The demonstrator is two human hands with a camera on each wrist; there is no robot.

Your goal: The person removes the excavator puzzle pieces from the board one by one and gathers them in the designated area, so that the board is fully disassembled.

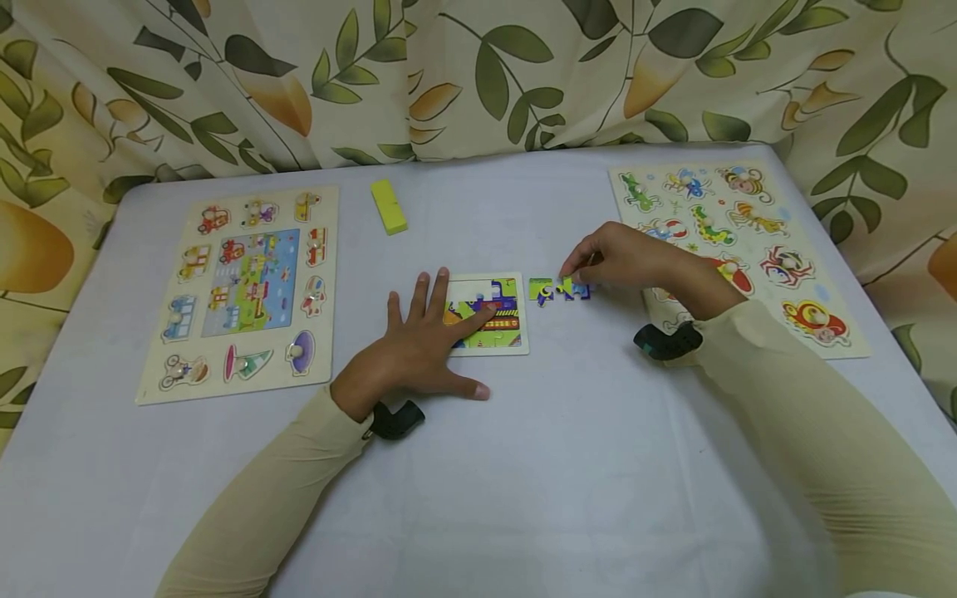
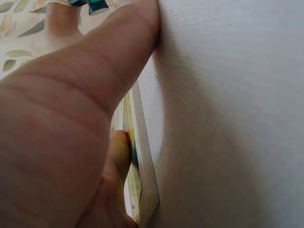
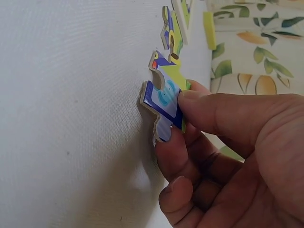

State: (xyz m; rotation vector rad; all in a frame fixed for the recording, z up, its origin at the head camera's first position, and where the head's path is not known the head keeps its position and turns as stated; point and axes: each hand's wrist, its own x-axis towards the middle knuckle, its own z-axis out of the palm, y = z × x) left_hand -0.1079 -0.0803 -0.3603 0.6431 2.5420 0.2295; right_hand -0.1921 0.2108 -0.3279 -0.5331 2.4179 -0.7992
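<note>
In the head view my left hand (image 1: 419,349) lies with fingers spread across a small framed jigsaw puzzle (image 1: 526,328), partly filled with colourful pieces. The index finger rests on the picture, and the thumb reaches the cloth in front of the frame. The left wrist view has that thumb close up, with the frame's edge (image 2: 148,171) behind it. To the right, my right hand (image 1: 628,259) pinches a puzzle piece (image 3: 167,97) between thumb and fingers, tilted up from the cloth. Another loose piece (image 1: 541,290) lies between it and the frame.
A vehicle peg puzzle board (image 1: 329,218) lies at the left, and an insect peg puzzle board (image 1: 815,224) at the right, under the right forearm. A yellow block (image 1: 389,208) sits toward the back. Leaf-patterned curtain (image 1: 463,75) hangs behind the white-clothed table (image 1: 568,465).
</note>
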